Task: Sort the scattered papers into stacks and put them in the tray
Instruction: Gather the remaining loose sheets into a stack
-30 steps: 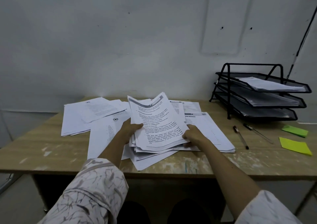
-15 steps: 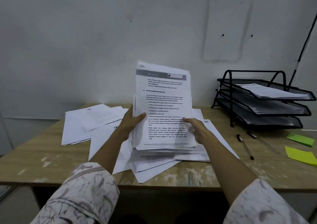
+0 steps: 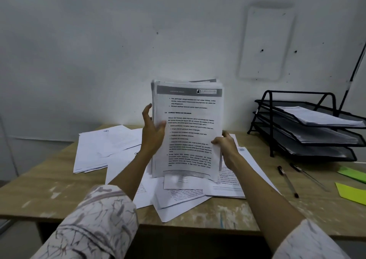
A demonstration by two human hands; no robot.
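Both hands grasp the paper bundle, now raised upright off the desk for squaring; tray next.

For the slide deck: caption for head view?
Both hands hold a paper stack upright above scattered sheets.

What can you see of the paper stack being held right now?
The paper stack is a thick sheaf of white printed sheets, the front page bearing a grey header band and black text. It stands upright, its bottom edge near the loose papers. The left hand grips its left edge, the right hand its right.
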